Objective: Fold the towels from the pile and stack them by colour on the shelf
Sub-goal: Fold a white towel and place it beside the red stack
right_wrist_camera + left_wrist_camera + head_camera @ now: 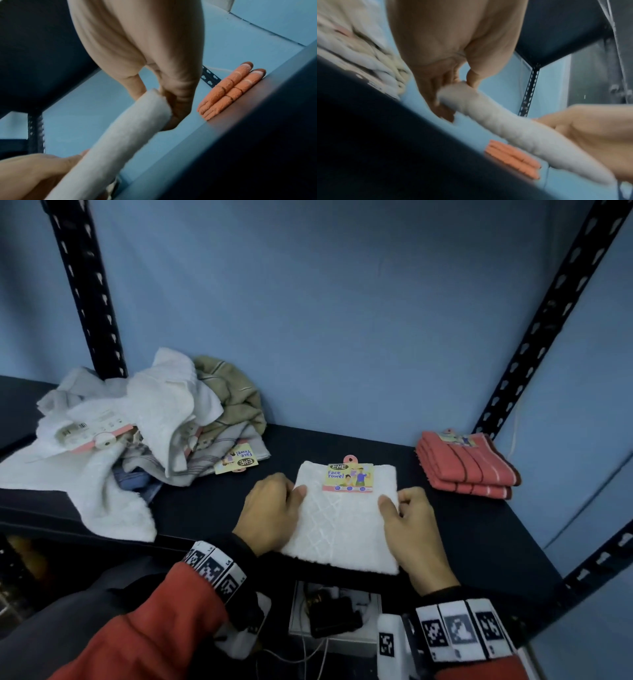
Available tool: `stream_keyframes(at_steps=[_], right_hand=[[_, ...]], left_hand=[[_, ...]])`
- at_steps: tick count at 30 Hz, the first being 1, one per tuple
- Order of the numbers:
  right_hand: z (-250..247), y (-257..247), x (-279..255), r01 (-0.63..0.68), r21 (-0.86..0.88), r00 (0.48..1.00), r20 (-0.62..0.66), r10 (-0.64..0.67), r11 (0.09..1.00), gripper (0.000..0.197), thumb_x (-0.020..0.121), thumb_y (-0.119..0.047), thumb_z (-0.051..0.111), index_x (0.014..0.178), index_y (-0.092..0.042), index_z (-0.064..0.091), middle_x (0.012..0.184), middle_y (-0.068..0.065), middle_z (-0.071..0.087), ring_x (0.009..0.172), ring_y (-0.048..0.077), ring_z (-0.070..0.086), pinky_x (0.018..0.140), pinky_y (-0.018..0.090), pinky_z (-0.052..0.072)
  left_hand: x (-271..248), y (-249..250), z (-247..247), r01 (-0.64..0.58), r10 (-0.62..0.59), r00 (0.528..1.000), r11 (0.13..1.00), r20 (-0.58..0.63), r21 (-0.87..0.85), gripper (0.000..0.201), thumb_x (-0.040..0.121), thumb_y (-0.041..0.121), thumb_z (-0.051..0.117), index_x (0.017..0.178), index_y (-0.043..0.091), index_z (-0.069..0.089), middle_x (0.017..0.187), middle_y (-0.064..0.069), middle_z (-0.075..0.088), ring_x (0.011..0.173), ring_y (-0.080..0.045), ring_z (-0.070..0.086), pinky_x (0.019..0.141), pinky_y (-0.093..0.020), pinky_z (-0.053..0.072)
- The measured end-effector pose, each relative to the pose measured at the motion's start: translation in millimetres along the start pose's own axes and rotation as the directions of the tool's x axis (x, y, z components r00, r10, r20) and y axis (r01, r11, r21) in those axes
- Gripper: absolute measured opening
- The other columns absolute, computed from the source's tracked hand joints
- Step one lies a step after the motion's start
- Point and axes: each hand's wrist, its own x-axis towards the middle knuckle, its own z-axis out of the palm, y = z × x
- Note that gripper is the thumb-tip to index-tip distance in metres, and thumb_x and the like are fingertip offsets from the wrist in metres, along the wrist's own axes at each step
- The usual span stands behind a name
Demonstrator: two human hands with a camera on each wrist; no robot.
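Observation:
A folded white towel [342, 522] with a yellow "Face Towel" tag [348, 477] is held just above the dark shelf [462, 529] near its front edge. My left hand [270, 511] grips its left side, thumb on top and fingers beneath. On the opposite side my right hand [411, 522] grips it the same way. The wrist views show the towel [513, 132] [120, 146] lifted off the shelf, pinched at both ends. Two folded salmon-red towels [469, 470] are stacked at the right. A pile of unfolded towels [137, 426], white, beige and grey, lies at the left.
Black perforated shelf posts [85, 289] [548, 313] stand at the back left and right against a blue wall. Below the shelf's front edge sits a white box with dark items and cables [332, 618]. Bare shelf shows between the white towel and the red stack.

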Motion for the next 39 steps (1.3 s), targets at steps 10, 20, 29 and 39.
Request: stream_keyframes(at_steps=[10,20,29,39], right_hand=[[-95.4,4.4,20.8,-0.03,-0.095,1.0,0.004,0.031,0.995,0.058,0.086,0.007,0.057,0.123,-0.036,0.048,0.1,0.012,0.069,0.086,0.028,0.068,0.077,0.041,0.054],[-115.9,39.5,25.1,-0.014,-0.658,0.986,-0.132,-0.098,0.753,0.04,0.098,-0.031,0.058,0.136,-0.019,0.057,0.137,0.012,0.052,0.127,0.035,0.046,0.103,0.044,0.038],[-127.9,55.9,37.0,-0.12,-0.799,0.951,0.079,0.3,0.59,0.067,0.098,-0.063,0.041,0.157,-0.045,0.016,0.169,-0.008,-0.002,0.155,0.031,-0.006,0.117,0.068,-0.009],[-142.3,63.8,32.3,-0.079,-0.636,0.976,0.108,0.19,0.768,0.066,0.085,-0.063,0.064,0.145,-0.056,0.036,0.166,-0.017,0.014,0.155,0.01,-0.002,0.121,0.059,-0.007]], left_hand=[[11.0,90.8,28.7,-0.055,0.092,0.991,0.94,0.094,-0.337,0.019,0.094,0.022,0.065,0.097,0.027,0.047,0.063,0.006,0.062,0.063,-0.01,0.053,0.058,-0.024,0.038],[1.0,123.2,102.4,-0.328,0.308,0.87,0.944,0.385,-0.014,0.034,0.096,0.033,0.058,0.13,0.024,0.058,0.116,0.0,0.065,0.112,-0.024,0.055,0.101,-0.038,0.044],[-15.4,52.4,53.2,-0.443,0.208,0.816,0.824,0.539,0.353,0.064,0.099,0.068,0.017,0.158,0.047,0.008,0.17,0.007,-0.003,0.156,-0.015,-0.011,0.125,-0.05,-0.01],[-20.8,45.3,57.1,-0.463,0.271,0.843,0.806,0.465,0.369,0.061,0.102,0.064,0.016,0.159,0.043,0.012,0.171,0.005,0.003,0.157,-0.016,-0.005,0.126,-0.051,-0.003]])
